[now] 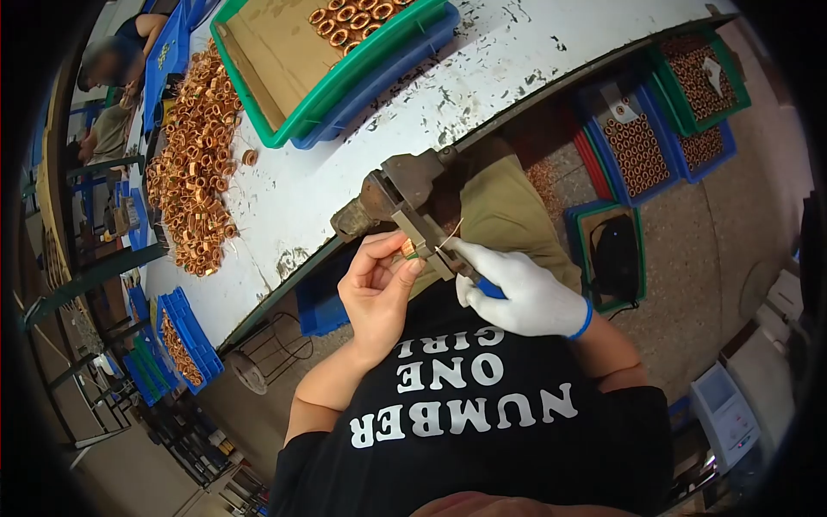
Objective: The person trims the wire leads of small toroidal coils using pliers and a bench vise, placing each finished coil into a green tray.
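Note:
My bare left hand pinches a small copper coil between thumb and fingertips, close to the metal jaws of the bench vise. My right hand, in a white glove with a blue cuff, is closed around a blue-handled tool. The tool's head is partly hidden beside the vise, so its exact kind is unclear. A thin pale wire sticks up between the hands, near the jaws and the right fingertips.
A large heap of copper coils lies on the white workbench. A green tray with coil rows stands on a blue one. On the floor at right are coil-filled bins and a bin with a black bag. A person sits at upper left.

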### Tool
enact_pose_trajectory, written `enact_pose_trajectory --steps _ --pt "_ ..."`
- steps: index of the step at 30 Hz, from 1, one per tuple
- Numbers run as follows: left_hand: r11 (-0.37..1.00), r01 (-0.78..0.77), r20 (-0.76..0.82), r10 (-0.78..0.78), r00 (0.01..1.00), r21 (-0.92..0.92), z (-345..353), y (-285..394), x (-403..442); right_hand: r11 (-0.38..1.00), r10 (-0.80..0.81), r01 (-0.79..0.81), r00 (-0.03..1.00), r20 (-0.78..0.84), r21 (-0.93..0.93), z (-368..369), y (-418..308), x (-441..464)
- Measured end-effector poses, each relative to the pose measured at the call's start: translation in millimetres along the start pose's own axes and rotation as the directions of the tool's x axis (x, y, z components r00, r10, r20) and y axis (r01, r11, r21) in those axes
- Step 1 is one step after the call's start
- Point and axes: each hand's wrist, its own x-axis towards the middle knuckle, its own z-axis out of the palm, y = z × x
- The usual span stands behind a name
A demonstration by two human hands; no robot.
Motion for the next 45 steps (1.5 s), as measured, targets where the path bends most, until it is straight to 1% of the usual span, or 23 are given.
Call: enact_pose_trajectory --steps 1,5,6,10,11,15,16,18,20,21,25,26,30,31,33,35,36,38,40,45 --pt "1.000 0.006 -0.001 -0.006 1.000 0.001 0 -1 0 1.000 0.005 -0.005 1.000 0.002 0.003 0 2 0" --pt "0.999 0.028 0.022 -0.028 0.999 -0.015 -1 2 1 0.992 -0.055 0.051 0.998 0.032 0.112 1 12 2" --pt "1.000 0.023 0.031 -0.023 0.999 -0.014 -1 2 1 0.992 -0.059 0.056 0.998 0.023 0.109 1 9 1" --pt "0.999 0.051 0.006 -0.051 0.999 -0.008 0 3 1 0.977 0.022 -0.018 1.000 0.014 -0.215 -3 -8 -1" --pt "0.999 0.051 0.007 -0.051 0.999 -0.008 -1 3 0 0.976 0.022 -0.018 1.000 0.013 -0.216 -3 -9 -2" --pt "0.998 0.058 0.007 -0.058 0.998 0.004 0 4 1 0.970 0.119 -0.105 0.992 0.052 -0.218 -5 -12 -2" --pt "0.999 0.054 0.003 -0.054 0.999 0.001 0 4 2 0.969 0.117 -0.102 0.992 0.055 -0.223 -6 -12 -2" --pt "0.997 0.070 0.015 -0.070 0.997 -0.017 1 4 2 0.887 -0.121 0.071 0.989 -0.081 -0.457 -8 -12 -1" --pt "0.996 0.085 0.016 -0.084 0.996 -0.033 0 5 1 0.716 -0.383 0.197 0.913 -0.141 -0.670 -9 -13 3" --pt "0.996 0.081 0.004 -0.081 0.997 -0.033 -1 5 0 0.715 -0.387 0.208 0.913 -0.130 -0.668 -9 -15 6" --pt "0.998 0.052 0.024 -0.051 0.998 -0.042 -2 2 2 0.406 -0.451 0.212 0.893 0.006 -0.889 -12 -34 19" --pt "0.998 0.051 0.025 -0.050 0.998 -0.044 -1 1 2 0.404 -0.450 0.210 0.893 0.006 -0.890 -13 -35 23" --pt "0.997 0.058 0.035 -0.056 0.998 -0.060 -3 0 1 0.603 -0.378 0.189 0.923 -0.069 -0.775 -14 -30 39" --pt "0.997 0.058 0.032 -0.056 0.998 -0.058 -4 0 2 0.604 -0.379 0.192 0.923 -0.067 -0.774 -14 -28 38" --pt "0.997 0.060 0.040 -0.058 0.997 -0.057 -5 1 2 0.760 -0.241 0.138 0.967 -0.079 -0.635 -16 -22 23" --pt "0.996 0.059 0.054 -0.055 0.997 -0.064 -4 1 4 0.874 -0.099 0.055 0.993 -0.067 -0.484 -17 -17 12" --pt "0.996 0.060 0.054 -0.057 0.997 -0.066 -4 1 3 0.873 -0.096 0.052 0.993 -0.066 -0.485 -14 -15 11" --pt "0.996 0.065 0.049 -0.061 0.997 -0.069 -4 3 3 0.951 -0.092 0.061 0.992 -0.086 -0.303 -5 -8 11" --pt "0.995 0.069 0.048 -0.066 0.997 -0.071 -3 3 4 0.991 -0.083 0.071 0.991 -0.109 -0.111 -2 -4 12" --pt "0.998 0.030 0.050 -0.027 0.998 -0.058 -5 -3 2 0.976 -0.130 0.115 0.989 -0.072 -0.184 -10 -10 15"
